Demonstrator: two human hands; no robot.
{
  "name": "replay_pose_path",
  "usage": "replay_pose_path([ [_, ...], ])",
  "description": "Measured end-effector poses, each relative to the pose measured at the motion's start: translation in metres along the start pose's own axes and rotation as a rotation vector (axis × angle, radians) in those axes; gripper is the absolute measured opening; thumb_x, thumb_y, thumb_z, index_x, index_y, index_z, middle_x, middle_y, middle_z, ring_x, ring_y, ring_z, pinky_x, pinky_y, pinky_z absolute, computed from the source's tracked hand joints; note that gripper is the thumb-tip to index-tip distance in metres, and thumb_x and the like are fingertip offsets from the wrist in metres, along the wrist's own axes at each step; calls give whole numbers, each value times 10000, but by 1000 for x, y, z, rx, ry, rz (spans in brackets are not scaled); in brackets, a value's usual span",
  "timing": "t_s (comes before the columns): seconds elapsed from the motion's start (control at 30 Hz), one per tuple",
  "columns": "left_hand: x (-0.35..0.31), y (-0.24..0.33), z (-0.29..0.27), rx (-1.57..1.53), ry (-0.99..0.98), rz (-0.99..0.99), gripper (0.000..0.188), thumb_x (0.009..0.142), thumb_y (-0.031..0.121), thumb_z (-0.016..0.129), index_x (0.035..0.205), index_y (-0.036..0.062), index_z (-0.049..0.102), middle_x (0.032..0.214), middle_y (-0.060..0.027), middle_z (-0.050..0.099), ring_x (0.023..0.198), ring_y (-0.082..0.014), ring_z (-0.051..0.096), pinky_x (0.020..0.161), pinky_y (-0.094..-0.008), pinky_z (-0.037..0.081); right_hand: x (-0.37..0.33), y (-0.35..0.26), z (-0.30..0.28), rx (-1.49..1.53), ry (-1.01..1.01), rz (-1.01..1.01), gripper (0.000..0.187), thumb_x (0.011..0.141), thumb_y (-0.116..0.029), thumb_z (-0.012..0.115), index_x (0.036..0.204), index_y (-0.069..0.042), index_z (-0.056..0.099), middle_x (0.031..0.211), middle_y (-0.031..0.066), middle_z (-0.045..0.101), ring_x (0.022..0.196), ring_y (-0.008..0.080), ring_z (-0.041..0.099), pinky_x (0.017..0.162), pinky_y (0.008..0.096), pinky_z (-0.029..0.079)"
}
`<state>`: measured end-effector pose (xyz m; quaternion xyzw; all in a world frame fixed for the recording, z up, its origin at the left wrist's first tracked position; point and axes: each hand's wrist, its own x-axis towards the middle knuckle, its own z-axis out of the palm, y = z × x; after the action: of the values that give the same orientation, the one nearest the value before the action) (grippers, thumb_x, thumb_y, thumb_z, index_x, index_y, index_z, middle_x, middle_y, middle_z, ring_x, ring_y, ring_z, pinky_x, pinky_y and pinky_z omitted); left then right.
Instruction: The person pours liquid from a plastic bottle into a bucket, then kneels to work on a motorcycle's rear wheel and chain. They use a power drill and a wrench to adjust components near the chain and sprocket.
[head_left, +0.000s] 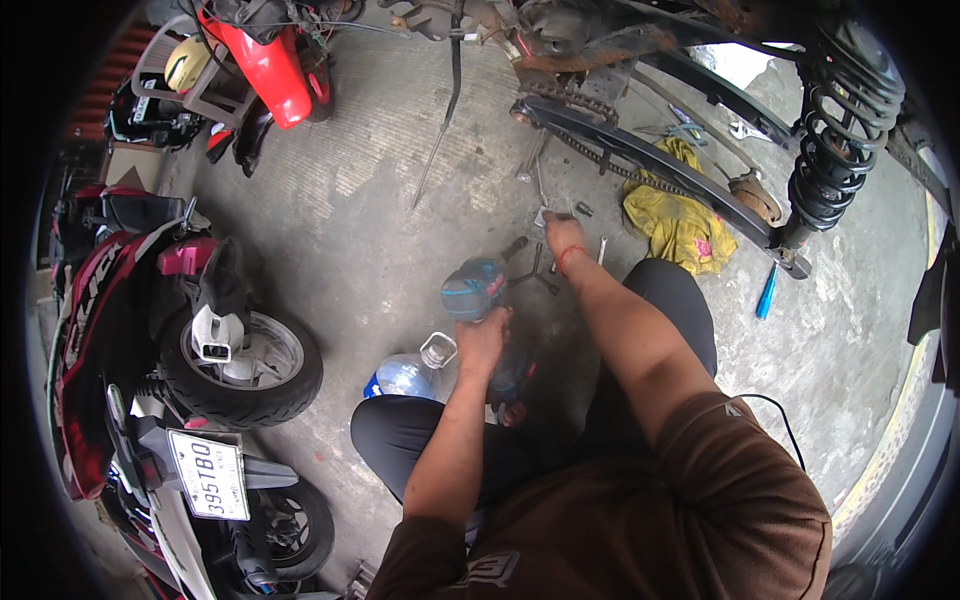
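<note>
Your left hand [485, 338] is closed around the handle of a teal power tool [468, 290], and this tool is in front of your body, a little ahead of your left knee, with its dark nose directed forward and to the right. Your right hand [563, 233] is low near the concrete floor [375, 165], with its fingers bent beside a small pale piece [541, 216]; I cannot tell if the fingers grip this piece or only touch it. A dark socket [584, 209] lies just to the right of this hand. Between the tool and your right forearm there is a three-armed wrench [539, 272] on the floor, and on the other side of the forearm a slim spanner [602, 250]. Farther to the right a yellow cloth [690, 228] lies crumpled, partly under the black swingarm [650, 155], which carries a chain and stands near a coil spring [845, 130]. A blue-handled screwdriver [767, 294] lies near the end of the swingarm. Beside your left knee is a clear plastic container [408, 375], and well to the left there are parked motorcycles [95, 330].
</note>
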<state>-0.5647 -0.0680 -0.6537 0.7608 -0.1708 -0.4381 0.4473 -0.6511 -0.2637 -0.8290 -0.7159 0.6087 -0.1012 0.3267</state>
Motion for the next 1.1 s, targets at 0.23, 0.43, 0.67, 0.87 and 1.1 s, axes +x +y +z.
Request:
replay_pose_path([
  [0.23,5,-4,5,-29,-55,-20,81,822,74,654,807,-3,633,676,-56,596,525,-158,564,464,-301,435,5,-128,-141,1777,-185,155,434,1000,-363,556,1309,-59,550,1350,105,575,1179,254,573,983,397,446],
  [0.43,8,-7,4,-3,-39,-25,84,822,72,657,796,-1,625,671,-54,593,521,-156,556,461,-306,423,1,-145,-158,1981,-156,162,342,1025,-324,544,1258,-73,551,1274,95,574,1213,287,562,1039,435,425],
  [0.67,9,-10,1,-2,-51,-11,73,826,70,659,813,3,635,678,-54,601,523,-154,563,466,-299,435,1,-163,-141,1924,60,141,256,1033,-318,531,1149,-90,530,1056,46,530,1155,308,599,1003,431,429],
  [0.87,13,-15,0,0,-43,19,56,827,63,666,845,15,644,696,-46,610,528,-152,567,469,-294,435,0,-160,-147,1730,46,124,236,1015,-323,538,1025,-89,563,948,35,566,988,248,664,837,354,480],
  [1.1,40,-22,4,-186,-2,122,211,840,100,724,1023,46,634,872,-47,637,780,-158,609,713,-318,493,-33,-98,-218,775,363,-337,191,921,-208,696,973,-39,624,811,21,617,758,144,649,646,281,483],
])
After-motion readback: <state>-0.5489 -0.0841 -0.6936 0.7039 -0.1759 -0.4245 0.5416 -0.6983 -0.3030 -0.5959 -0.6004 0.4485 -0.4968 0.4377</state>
